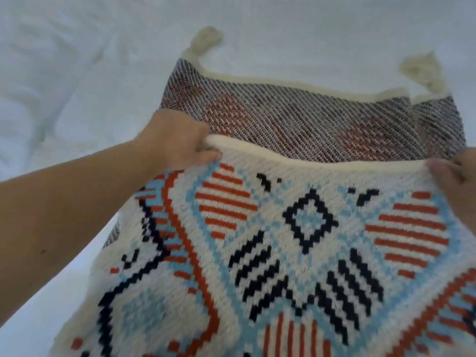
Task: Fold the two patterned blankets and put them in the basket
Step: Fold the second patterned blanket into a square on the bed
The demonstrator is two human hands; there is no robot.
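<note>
Now | left hand (177, 140), right hand (461, 173) pinch blanket (296, 240) hem | sheet (77, 73) beyond

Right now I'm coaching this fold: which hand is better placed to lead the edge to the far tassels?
Probably left. The left hand is fully visible, gripping the blanket edge below the left tassel. The right hand is cut off at the frame edge.

one knitted blanket (296, 240) with cream, light-blue, rust and navy geometric pattern is in view. two cream yarn tassels, one (206, 38) and another (422, 70), sit at the blanket's far corners. two bare hands, left (177, 140) and right (461, 173), grip the blanket's near cream edge.
</note>
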